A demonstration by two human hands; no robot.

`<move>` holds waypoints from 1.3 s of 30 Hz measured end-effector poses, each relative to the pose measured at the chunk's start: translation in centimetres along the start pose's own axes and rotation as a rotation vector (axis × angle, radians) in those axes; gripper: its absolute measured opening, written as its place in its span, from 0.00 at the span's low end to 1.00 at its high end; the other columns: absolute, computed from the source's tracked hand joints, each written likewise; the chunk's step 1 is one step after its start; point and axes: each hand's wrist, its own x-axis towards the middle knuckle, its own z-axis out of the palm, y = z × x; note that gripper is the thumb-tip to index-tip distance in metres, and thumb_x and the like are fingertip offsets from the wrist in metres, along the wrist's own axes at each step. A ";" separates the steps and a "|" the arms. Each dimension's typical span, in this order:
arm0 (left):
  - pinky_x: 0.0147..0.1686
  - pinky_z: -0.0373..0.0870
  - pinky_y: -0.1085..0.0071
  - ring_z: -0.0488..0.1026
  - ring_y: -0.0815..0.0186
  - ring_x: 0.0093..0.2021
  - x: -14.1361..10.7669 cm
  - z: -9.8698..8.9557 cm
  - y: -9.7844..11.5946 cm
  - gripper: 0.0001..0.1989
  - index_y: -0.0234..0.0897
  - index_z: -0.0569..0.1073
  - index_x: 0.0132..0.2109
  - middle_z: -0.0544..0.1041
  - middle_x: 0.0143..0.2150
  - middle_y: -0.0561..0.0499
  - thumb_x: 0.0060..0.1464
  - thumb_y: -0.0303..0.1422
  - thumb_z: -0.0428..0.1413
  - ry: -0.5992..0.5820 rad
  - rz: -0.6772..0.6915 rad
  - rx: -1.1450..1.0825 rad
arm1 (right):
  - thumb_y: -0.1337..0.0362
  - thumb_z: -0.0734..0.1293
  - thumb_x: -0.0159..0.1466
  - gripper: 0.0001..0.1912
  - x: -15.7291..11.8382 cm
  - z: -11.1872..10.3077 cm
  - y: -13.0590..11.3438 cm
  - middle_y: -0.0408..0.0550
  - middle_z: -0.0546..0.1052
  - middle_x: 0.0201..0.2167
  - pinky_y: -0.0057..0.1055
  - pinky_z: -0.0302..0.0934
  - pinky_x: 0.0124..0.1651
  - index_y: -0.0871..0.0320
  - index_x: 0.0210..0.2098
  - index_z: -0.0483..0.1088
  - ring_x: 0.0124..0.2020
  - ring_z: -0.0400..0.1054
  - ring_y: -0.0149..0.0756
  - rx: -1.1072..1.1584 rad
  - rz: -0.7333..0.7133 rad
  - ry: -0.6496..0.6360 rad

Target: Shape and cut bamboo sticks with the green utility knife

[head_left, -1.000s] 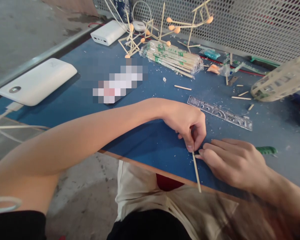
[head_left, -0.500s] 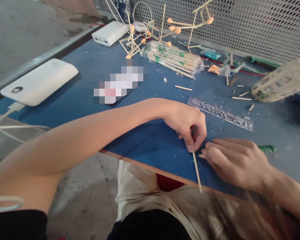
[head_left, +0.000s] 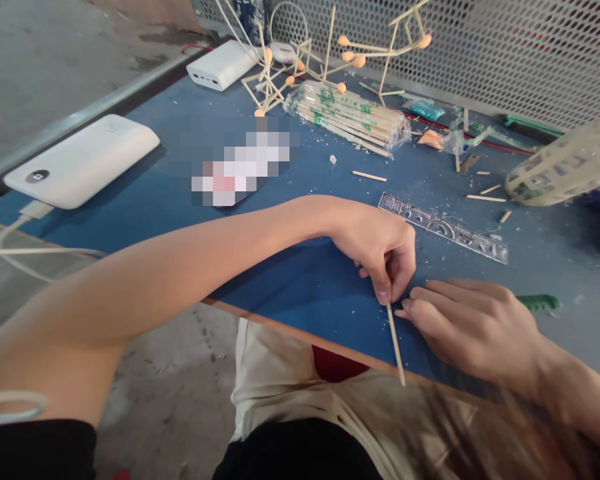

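Note:
My left hand (head_left: pixel 380 250) pinches a thin wooden stick (head_left: pixel 396 347) between thumb and fingertips. The stick slants toward me, its lower end reaching past the table's front edge. Just right of it, my right hand (head_left: pixel 475 327) rests low over the table, fingers bent and pressed together. Its fingertips come close to the stick, but whether they touch it I cannot tell. What these fingers hold, if anything, is hidden. A green ribbed object (head_left: pixel 540 302) shows from behind the right hand. Beyond both hands lies a clear ruler (head_left: pixel 445 230), partly behind the left hand.
A plastic-wrapped bundle of sticks (head_left: pixel 347 117) lies farther back, beside stick frames with orange joints (head_left: pixel 359 61). White power banks (head_left: pixel 83 160) and a blurred-out object (head_left: pixel 245 170) sit left. A pale perforated container (head_left: pixel 565 160) is at right. Cut stick pieces (head_left: pixel 486 198) are scattered near it.
The whole view has shifted slightly. My left hand keeps its pinch on the stick. A little more of the green object shows beside my right hand.

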 end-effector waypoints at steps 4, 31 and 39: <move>0.28 0.65 0.74 0.73 0.71 0.29 -0.1 0.0 0.1 0.07 0.47 0.85 0.39 0.84 0.35 0.55 0.52 0.33 0.65 0.001 -0.014 0.003 | 0.70 0.59 0.73 0.09 -0.1 0.1 -0.2 0.40 0.73 0.27 0.37 0.50 0.32 0.54 0.35 0.63 0.27 0.65 0.35 -0.021 0.011 0.002; 0.34 0.68 0.74 0.76 0.69 0.35 -0.1 0.0 0.2 0.02 0.43 0.83 0.33 0.83 0.35 0.55 0.50 0.31 0.64 -0.002 0.038 -0.011 | 0.71 0.60 0.71 0.12 -0.1 -0.1 -0.1 0.39 0.69 0.24 0.36 0.50 0.29 0.54 0.31 0.61 0.24 0.62 0.33 0.014 0.037 0.019; 0.30 0.66 0.75 0.75 0.69 0.32 -0.1 0.0 0.2 0.03 0.44 0.83 0.33 0.83 0.33 0.55 0.50 0.32 0.64 0.011 0.016 -0.038 | 0.71 0.59 0.71 0.12 0.2 -0.2 -0.1 0.39 0.67 0.23 0.36 0.49 0.29 0.53 0.31 0.62 0.24 0.61 0.34 0.009 0.015 0.010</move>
